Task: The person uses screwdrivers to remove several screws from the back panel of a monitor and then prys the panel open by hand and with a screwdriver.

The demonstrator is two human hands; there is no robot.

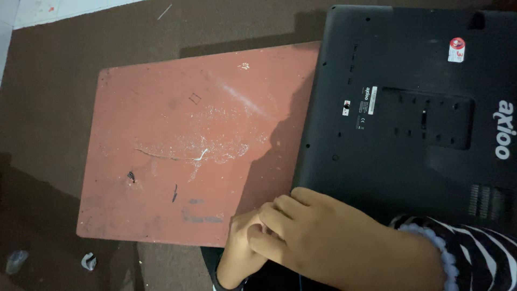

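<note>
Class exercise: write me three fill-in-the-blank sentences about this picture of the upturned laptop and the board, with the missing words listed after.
1. The black laptop lies with its ____ side facing up.
2. The worn board beside it is ____ in colour.
3. The right hand wears a bead bracelet at the ____.

Missing words: bottom; red; wrist

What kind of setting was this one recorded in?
Probably an informal repair spot on a floor, not a bench: a black laptop lies underside up, partly on a scuffed reddish-brown board, over dark brown carpet, with pale tiles at the edge.
</note>
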